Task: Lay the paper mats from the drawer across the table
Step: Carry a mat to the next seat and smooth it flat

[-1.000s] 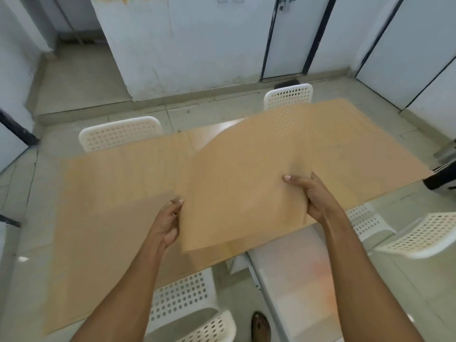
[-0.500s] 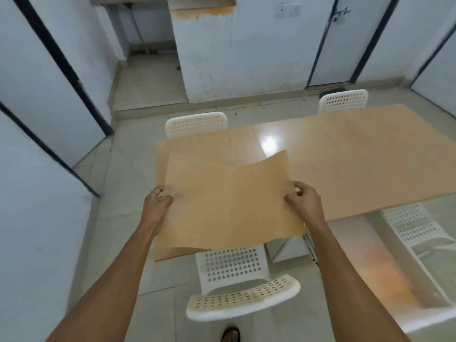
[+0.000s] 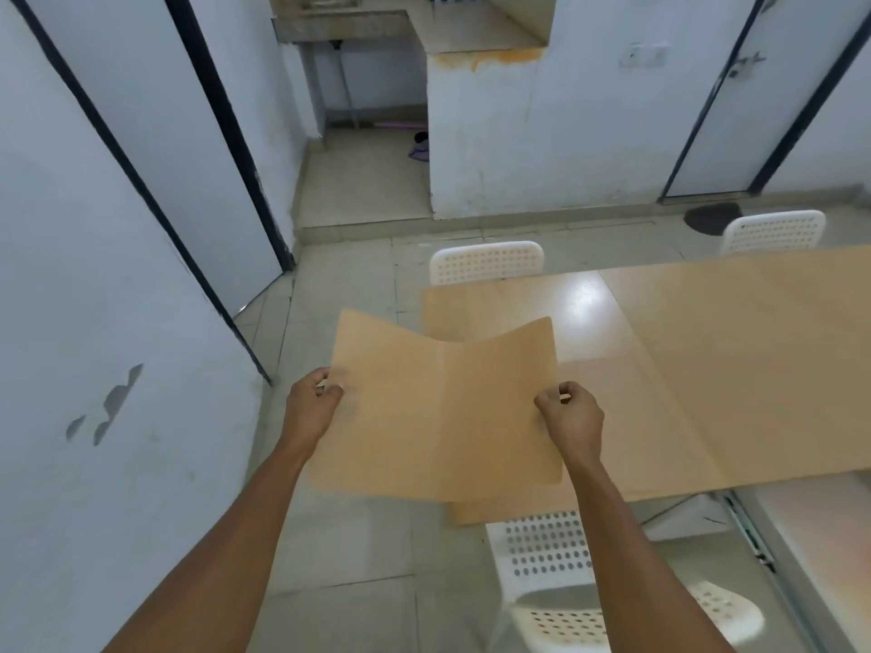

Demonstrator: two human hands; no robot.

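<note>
I hold a brown paper mat (image 3: pixel 443 412) spread in the air, creased down its middle, over the left end of the table (image 3: pixel 579 304). My left hand (image 3: pixel 311 407) pinches the mat's left edge and my right hand (image 3: pixel 570 417) pinches its right edge. Another large brown paper mat (image 3: pixel 754 360) lies flat across the right part of the table. A further sheet (image 3: pixel 608 445) covers the table's near left part. The drawer (image 3: pixel 810 549) stands open at the lower right, below the table edge.
White perforated chairs stand around the table: one (image 3: pixel 546 572) tucked under the near side, two at the far side (image 3: pixel 485 261) (image 3: pixel 773 230). A white wall (image 3: pixel 94 322) with dark door frames runs close on the left. Tiled floor lies between wall and table.
The view has swung left toward the table's left end. The mat, held in both hands, has moved with it and now hangs partly past the table's left edge.
</note>
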